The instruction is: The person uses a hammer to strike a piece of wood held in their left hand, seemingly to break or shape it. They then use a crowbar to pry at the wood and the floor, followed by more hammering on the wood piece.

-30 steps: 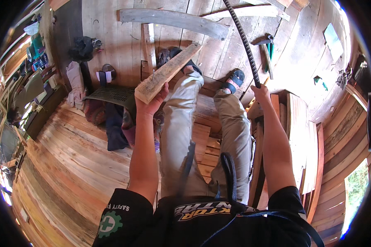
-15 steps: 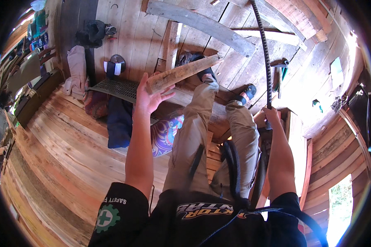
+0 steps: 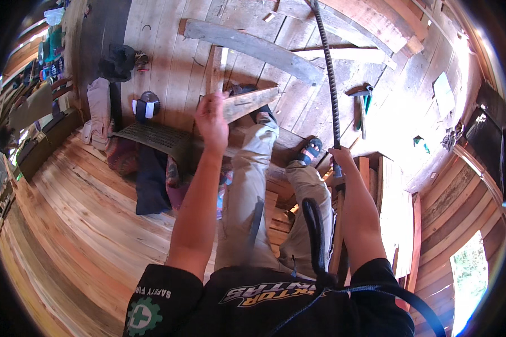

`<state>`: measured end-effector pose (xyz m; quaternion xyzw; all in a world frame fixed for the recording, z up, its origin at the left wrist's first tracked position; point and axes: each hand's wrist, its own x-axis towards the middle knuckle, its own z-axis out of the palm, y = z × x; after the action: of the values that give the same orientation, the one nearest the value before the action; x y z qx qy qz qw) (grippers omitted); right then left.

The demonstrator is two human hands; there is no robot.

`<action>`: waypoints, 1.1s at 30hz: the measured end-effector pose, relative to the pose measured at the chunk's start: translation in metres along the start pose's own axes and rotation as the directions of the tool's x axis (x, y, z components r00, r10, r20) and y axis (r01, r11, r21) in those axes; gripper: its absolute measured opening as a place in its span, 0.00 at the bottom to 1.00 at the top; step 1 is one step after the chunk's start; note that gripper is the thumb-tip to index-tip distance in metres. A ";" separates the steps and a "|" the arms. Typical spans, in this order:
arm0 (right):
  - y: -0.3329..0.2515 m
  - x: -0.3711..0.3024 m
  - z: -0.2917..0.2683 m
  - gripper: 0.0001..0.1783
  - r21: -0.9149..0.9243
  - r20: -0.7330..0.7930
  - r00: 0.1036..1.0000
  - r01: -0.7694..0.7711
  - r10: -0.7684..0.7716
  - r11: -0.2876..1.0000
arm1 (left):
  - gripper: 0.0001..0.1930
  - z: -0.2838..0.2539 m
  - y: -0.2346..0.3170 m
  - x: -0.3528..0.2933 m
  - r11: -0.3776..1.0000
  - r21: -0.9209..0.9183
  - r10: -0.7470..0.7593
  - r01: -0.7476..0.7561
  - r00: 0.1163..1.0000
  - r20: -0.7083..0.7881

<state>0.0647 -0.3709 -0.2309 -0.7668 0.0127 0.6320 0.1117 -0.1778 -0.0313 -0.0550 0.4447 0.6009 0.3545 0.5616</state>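
A ribbed metal bar (image 3: pixel 330 73) extends forward. Left of the bar, a wooden offcut (image 3: pixel 247 105) adjoins the left hand (image 3: pixel 212 121); its fingers curl, whether gripping I cannot tell. The right hand (image 3: pixel 341 159) clamps the bar's near end; firm wrapping should steady it.

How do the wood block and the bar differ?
Shape: the wood block is wide and flat-faced; the bar is slim and ridged.
Colour: the block is light brown, the bar dark.
Pose: in the picture, the block slants up rightward; the bar runs nearly upright to the top edge.
Shared: each has a hand near its lower end, left and right.
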 end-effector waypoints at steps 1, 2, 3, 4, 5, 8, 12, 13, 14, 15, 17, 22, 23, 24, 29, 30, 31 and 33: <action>0.003 0.006 -0.008 0.14 -0.008 -0.020 0.999 0.042 -0.042 0.999 | 0.10 -0.001 -0.005 -0.003 0.999 -0.042 -0.013 0.012 0.999 -0.034; 0.004 0.004 -0.014 0.14 -0.019 -0.036 0.996 0.077 -0.078 0.997 | 0.10 0.002 -0.006 -0.008 0.997 -0.057 0.045 -0.047 0.998 -0.038; 0.005 0.001 -0.021 0.15 -0.030 -0.051 0.992 0.112 -0.114 0.993 | 0.10 0.009 -0.007 -0.021 0.998 -0.045 0.051 -0.054 0.998 -0.047; 0.006 0.000 -0.027 0.15 -0.037 -0.101 0.990 0.100 -0.103 0.994 | 0.10 0.019 -0.005 -0.028 0.997 -0.032 0.063 -0.065 0.997 -0.044; 0.018 0.011 -0.034 0.16 -0.098 -0.131 0.982 0.124 -0.136 0.987 | 0.10 0.026 -0.005 -0.037 0.998 -0.017 0.065 -0.066 0.997 -0.040; 0.047 0.049 -0.060 0.16 -0.222 -0.200 0.961 0.147 -0.193 0.964 | 0.09 0.058 -0.012 -0.060 0.985 0.110 0.131 -0.134 0.991 0.036; 0.084 0.091 -0.077 0.15 -0.459 -0.299 0.875 0.217 -0.380 0.861 | 0.09 0.081 -0.010 -0.057 0.973 0.162 0.148 -0.164 0.983 0.109; 0.086 0.097 -0.082 0.15 -0.493 -0.314 0.853 0.229 -0.417 0.839 | 0.09 0.083 -0.008 -0.053 0.972 0.170 0.142 -0.160 0.983 0.113; 0.086 0.107 -0.088 0.15 -0.393 -0.268 0.910 0.197 -0.317 0.898 | 0.08 0.088 -0.005 -0.047 0.979 0.116 0.159 -0.170 0.982 0.104; 0.087 0.115 -0.090 0.15 -0.416 -0.287 0.901 0.188 -0.325 0.890 | 0.07 0.085 -0.006 -0.039 0.984 0.056 0.161 -0.169 0.978 0.136; 0.099 0.137 -0.090 0.16 -0.456 -0.326 0.882 0.167 -0.339 0.874 | 0.07 0.089 0.002 -0.023 0.958 0.155 0.214 -0.242 0.960 0.180; 0.121 0.188 -0.076 0.18 -0.553 -0.376 0.817 0.181 -0.438 0.813 | 0.15 0.096 0.011 0.010 0.911 0.128 0.324 -0.393 0.871 0.369; 0.124 0.196 -0.075 0.18 -0.560 -0.374 0.802 0.204 -0.466 0.803 | 0.16 0.097 0.009 0.015 0.862 0.121 0.408 -0.493 0.814 0.413; 0.128 0.202 -0.073 0.18 -0.593 -0.327 0.820 0.209 -0.470 0.778 | 0.17 0.095 0.005 0.024 0.803 0.107 0.485 -0.586 0.747 0.454; 0.116 0.227 -0.055 0.16 -0.651 -0.247 0.820 0.255 -0.517 0.715 | 0.22 0.082 -0.021 0.063 0.844 -0.369 0.506 -0.389 0.806 0.307; 0.118 0.233 -0.052 0.17 -0.650 -0.225 0.804 0.298 -0.551 0.699 | 0.22 0.084 -0.020 0.065 0.839 -0.331 0.530 -0.432 0.787 0.316; 0.132 0.243 -0.054 0.19 -0.654 -0.222 0.782 0.324 -0.583 0.683 | 0.22 0.084 -0.021 0.068 0.826 -0.313 0.557 -0.468 0.765 0.325; 0.160 0.278 -0.043 0.25 -0.814 -0.331 0.602 0.207 -0.727 0.542 | 0.21 0.087 -0.022 0.070 0.812 -0.324 0.579 -0.486 0.741 0.340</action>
<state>0.1368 -0.5008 -0.5188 -0.8821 -0.4142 0.2232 -0.0242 -0.0929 0.0202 -0.1111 0.6012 0.2695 0.4581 0.5967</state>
